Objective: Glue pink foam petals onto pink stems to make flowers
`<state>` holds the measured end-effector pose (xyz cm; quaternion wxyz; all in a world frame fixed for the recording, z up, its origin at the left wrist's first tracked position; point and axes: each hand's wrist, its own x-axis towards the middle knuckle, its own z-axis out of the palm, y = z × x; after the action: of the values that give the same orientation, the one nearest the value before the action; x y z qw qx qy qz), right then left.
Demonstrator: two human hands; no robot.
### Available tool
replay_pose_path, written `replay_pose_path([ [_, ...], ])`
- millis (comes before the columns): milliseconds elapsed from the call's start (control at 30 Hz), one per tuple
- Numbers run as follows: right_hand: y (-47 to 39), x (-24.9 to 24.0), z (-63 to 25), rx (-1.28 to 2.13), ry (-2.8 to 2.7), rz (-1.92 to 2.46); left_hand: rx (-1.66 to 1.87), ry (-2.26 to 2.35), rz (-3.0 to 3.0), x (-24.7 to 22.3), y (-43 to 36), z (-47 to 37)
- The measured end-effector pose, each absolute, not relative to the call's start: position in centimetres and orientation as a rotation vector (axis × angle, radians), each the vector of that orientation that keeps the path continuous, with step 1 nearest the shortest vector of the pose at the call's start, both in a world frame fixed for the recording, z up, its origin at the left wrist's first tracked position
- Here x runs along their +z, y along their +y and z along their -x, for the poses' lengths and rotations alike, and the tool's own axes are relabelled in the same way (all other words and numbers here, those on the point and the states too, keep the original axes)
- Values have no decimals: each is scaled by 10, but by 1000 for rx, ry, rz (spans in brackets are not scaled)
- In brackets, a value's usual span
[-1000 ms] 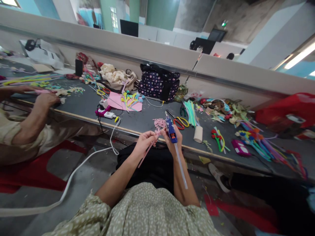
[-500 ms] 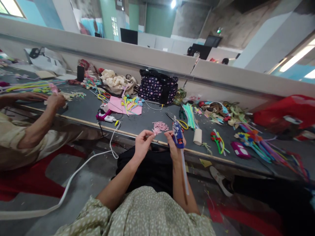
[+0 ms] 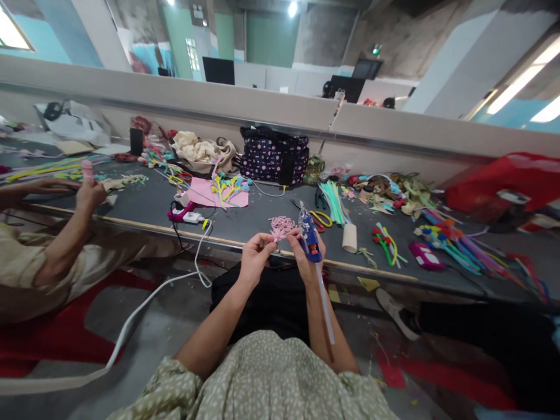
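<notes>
My left hand (image 3: 256, 256) pinches a small pink flower-like piece (image 3: 277, 233) between thumb and fingertips at the table's front edge. Close by on the right, my right hand (image 3: 307, 256) is wrapped round a blue glue gun (image 3: 308, 236), whose clear glue stick hangs down along the forearm. The thumb and forefinger of that hand come together beside the pink piece; whether they grip a bit of it is too small to tell. Just behind the fingertips lies a pile of short pink pieces (image 3: 283, 223) on the dark table (image 3: 262, 213).
Yellow-handled scissors (image 3: 322, 219), green pipe cleaners (image 3: 333, 201) and a cream cylinder (image 3: 349, 238) lie to the right. A polka-dot bag (image 3: 274, 154) stands behind. To the left are pink paper (image 3: 201, 192), a white cable (image 3: 144, 294) and a co-worker's hands (image 3: 91, 192).
My right hand has come closer to my left, its fingertips now beside the pink piece. The co-worker's hand at the left holds a pink thing more upright. The view has shifted slightly.
</notes>
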<state>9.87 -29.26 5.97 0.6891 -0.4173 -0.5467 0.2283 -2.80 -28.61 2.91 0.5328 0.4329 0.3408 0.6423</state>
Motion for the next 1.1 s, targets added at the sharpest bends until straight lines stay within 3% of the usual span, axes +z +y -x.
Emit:
replay_pose_path([
  [233, -298, 66, -99, 496, -1222, 955, 1292, 768, -990, 38, -292, 30],
  [1100, -300, 61, -109, 611, -1107, 982, 1250, 795, -734, 40, -291, 31],
])
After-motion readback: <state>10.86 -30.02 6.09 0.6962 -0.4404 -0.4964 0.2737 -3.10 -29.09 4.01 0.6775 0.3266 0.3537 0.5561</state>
